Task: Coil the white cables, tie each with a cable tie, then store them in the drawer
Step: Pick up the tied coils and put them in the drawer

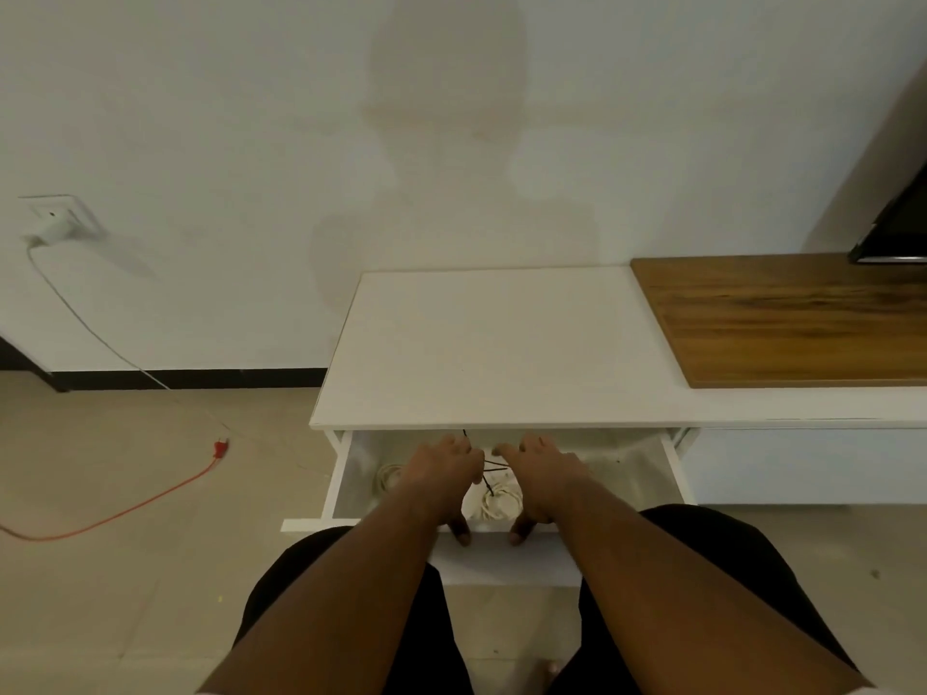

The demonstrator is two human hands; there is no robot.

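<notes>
The white drawer (504,561) stands pulled out under the white cabinet top (501,343). Inside it, a coiled white cable (387,478) lies at the left. A second white coil (497,501), bound with a black cable tie whose ends stick up, lies between my hands. My left hand (441,476) and my right hand (544,476) reach over the drawer side by side. Each thumb rests on the drawer's front panel and the fingers spread, loosely bent, above the inside. Neither hand holds a cable. My hands and forearms hide part of the drawer floor.
A wooden board (782,318) lies on the cabinet top at the right, below a dark screen corner (893,233). On the floor at the left run an orange cord with a red plug (220,447) and a thin white wire from a wall socket (55,218).
</notes>
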